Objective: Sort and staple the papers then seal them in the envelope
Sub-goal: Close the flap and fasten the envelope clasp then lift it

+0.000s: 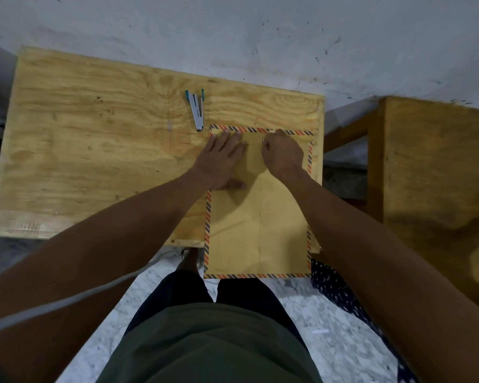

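A plywood table stands against the wall. A stapler lies on its far side. A brown envelope with striped border lies beside it, overhanging the near edge.

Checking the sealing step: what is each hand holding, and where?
Left hand presses flat on the envelope near its top. Right hand, fingers curled, works its top flap; the grip is hidden.

Stapler beside bare tabletop

Envelope tan, red-blue striped border; stapler silver, teal ends; table pale wood.
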